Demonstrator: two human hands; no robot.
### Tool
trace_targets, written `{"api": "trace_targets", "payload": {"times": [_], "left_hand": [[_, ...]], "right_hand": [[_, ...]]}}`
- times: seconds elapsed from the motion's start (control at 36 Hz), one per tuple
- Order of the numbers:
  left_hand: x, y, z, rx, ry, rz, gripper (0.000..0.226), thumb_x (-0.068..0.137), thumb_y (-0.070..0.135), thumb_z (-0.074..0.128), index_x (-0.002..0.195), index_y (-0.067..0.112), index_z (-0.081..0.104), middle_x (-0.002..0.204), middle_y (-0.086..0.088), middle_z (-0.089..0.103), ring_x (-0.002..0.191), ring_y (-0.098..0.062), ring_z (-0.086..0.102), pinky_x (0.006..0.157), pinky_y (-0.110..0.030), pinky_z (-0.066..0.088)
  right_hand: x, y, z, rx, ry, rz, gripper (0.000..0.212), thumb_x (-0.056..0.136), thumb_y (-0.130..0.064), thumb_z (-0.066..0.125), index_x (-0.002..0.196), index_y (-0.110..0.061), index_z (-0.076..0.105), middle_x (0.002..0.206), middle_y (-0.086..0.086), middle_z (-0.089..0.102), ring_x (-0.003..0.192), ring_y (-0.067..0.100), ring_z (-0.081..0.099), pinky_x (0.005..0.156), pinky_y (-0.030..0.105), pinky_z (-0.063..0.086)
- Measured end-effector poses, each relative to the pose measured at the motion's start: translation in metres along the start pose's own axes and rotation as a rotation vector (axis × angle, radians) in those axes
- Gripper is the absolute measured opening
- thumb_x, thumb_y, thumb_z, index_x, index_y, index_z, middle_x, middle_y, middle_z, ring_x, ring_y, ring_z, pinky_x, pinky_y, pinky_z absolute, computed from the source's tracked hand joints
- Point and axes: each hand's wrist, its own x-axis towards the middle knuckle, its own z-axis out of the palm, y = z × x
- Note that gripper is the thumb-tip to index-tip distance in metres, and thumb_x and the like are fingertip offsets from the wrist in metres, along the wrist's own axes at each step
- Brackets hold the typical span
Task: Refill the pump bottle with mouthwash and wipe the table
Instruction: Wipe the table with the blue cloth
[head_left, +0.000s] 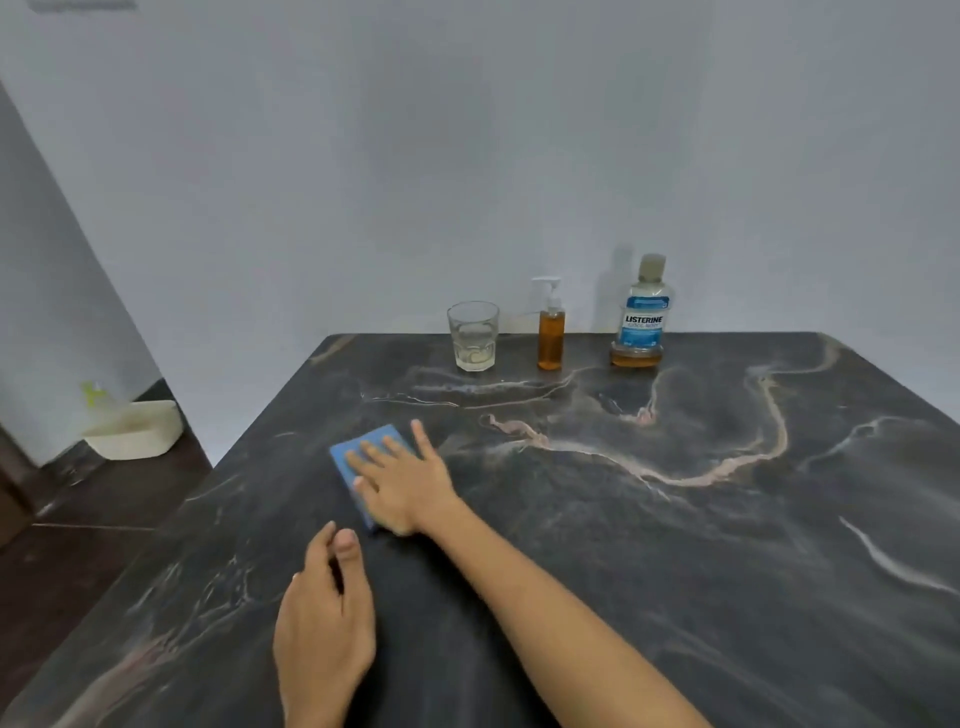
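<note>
Much of the blue cloth (358, 453) is being covered by the right hand (402, 483). Both forearms are being cut off at the bottom edge. The floor tub (136, 430) is blurred.

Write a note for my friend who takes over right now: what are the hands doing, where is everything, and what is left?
Right hand: flat, fingers spread, pressing the blue cloth onto the table, left of middle.
Left hand: empty, resting on the table near the front edge.
Along the far edge, all upright: glass, pump bottle, Listerine bottle.
Done: the pump bottle looks nearly full of amber liquid, pump on; the Listerine bottle is capped, with little left.
Left: wipe the rest of the table, mostly the right side.
</note>
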Motion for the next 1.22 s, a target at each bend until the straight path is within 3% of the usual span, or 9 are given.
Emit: {"api": "trace_targets", "payload": {"times": [0.11, 0.28, 0.47, 0.58, 0.75, 0.83, 0.94, 1.06, 1.22], "left_hand": [[-0.003, -0.001, -0.001, 0.030, -0.020, 0.028, 0.065, 0.088, 0.063, 0.013, 0.130, 0.026, 0.047, 0.123, -0.003, 0.061, 0.118, -0.032, 0.051, 0.090, -0.046, 0.039], [-0.003, 0.002, -0.003, 0.023, -0.043, 0.033, 0.072, 0.087, 0.064, 0.011, 0.132, 0.021, 0.046, 0.117, -0.006, 0.062, 0.120, -0.033, 0.049, 0.095, -0.049, 0.040], [-0.005, 0.003, -0.007, -0.116, -0.010, 0.022, 0.068, 0.088, 0.063, 0.014, 0.127, 0.021, 0.050, 0.116, 0.000, 0.062, 0.111, -0.026, 0.053, 0.091, -0.038, 0.039], [-0.006, 0.004, -0.008, -0.199, 0.018, -0.002, 0.058, 0.093, 0.057, 0.017, 0.126, 0.024, 0.051, 0.121, 0.004, 0.060, 0.110, -0.023, 0.054, 0.095, -0.040, 0.041], [-0.004, 0.003, -0.007, -0.338, 0.141, -0.013, 0.049, 0.099, 0.046, 0.023, 0.126, 0.019, 0.053, 0.124, 0.003, 0.060, 0.114, -0.019, 0.053, 0.098, -0.038, 0.040], [-0.002, 0.001, -0.009, -0.468, 0.251, -0.049, 0.044, 0.101, 0.038, 0.027, 0.124, 0.013, 0.055, 0.118, 0.002, 0.060, 0.112, -0.017, 0.054, 0.092, -0.028, 0.039], [-0.002, -0.001, -0.010, -0.573, 0.275, -0.134, 0.046, 0.100, 0.042, 0.028, 0.122, 0.013, 0.057, 0.114, 0.002, 0.060, 0.108, -0.014, 0.057, 0.096, -0.035, 0.045], [-0.003, 0.000, -0.009, -0.506, 0.222, -0.059, 0.047, 0.101, 0.037, 0.027, 0.119, 0.008, 0.059, 0.113, -0.005, 0.064, 0.106, -0.016, 0.058, 0.092, -0.027, 0.041], [-0.006, 0.001, -0.010, -0.449, 0.174, -0.027, 0.052, 0.102, 0.040, 0.023, 0.116, 0.008, 0.061, 0.107, -0.002, 0.067, 0.100, -0.014, 0.059, 0.087, -0.026, 0.039]], "right_hand": [[-0.048, 0.082, -0.018, 0.022, 0.026, 0.283, 0.051, 0.100, -0.039, 0.013, 0.150, -0.026, 0.015, 0.158, -0.005, 0.012, 0.145, 0.016, 0.008, 0.109, 0.052, -0.020], [-0.186, 0.217, -0.041, 0.050, 0.112, 0.983, 0.050, 0.100, -0.033, 0.017, 0.149, -0.024, 0.020, 0.158, -0.004, 0.012, 0.145, 0.019, 0.010, 0.112, 0.057, -0.010], [-0.221, 0.205, -0.039, 0.079, 0.156, 1.441, 0.054, 0.099, -0.029, 0.014, 0.151, -0.012, 0.009, 0.158, 0.007, 0.004, 0.145, 0.029, -0.001, 0.111, 0.048, -0.016], [-0.165, 0.146, -0.034, 0.116, 0.142, 1.284, 0.057, 0.100, -0.029, 0.016, 0.150, -0.006, 0.004, 0.158, 0.013, 0.001, 0.145, 0.032, -0.002, 0.116, 0.043, -0.010], [-0.091, -0.004, -0.008, 0.154, 0.190, 0.600, 0.052, 0.099, -0.027, 0.028, 0.146, -0.005, 0.025, 0.153, 0.016, 0.023, 0.141, 0.032, 0.017, 0.114, 0.039, 0.010], [-0.080, -0.063, 0.004, 0.096, 0.034, 0.228, 0.054, 0.102, -0.033, 0.018, 0.150, -0.012, 0.009, 0.158, 0.009, 0.007, 0.145, 0.031, 0.001, 0.116, 0.040, -0.002], [-0.087, -0.078, 0.005, -0.024, -0.061, -0.040, 0.055, 0.101, -0.032, 0.024, 0.151, -0.018, 0.004, 0.159, 0.004, 0.001, 0.145, 0.027, -0.002, 0.118, 0.038, 0.000], [-0.120, -0.059, 0.001, 0.073, 0.018, -0.029, 0.051, 0.101, -0.034, 0.019, 0.150, -0.021, 0.014, 0.158, -0.001, 0.012, 0.145, 0.020, 0.007, 0.118, 0.038, 0.002], [-0.211, 0.025, -0.004, 0.047, 0.080, 0.385, 0.051, 0.100, -0.038, 0.018, 0.150, -0.028, 0.015, 0.158, -0.009, 0.012, 0.145, 0.013, 0.008, 0.115, 0.044, -0.002]]}}
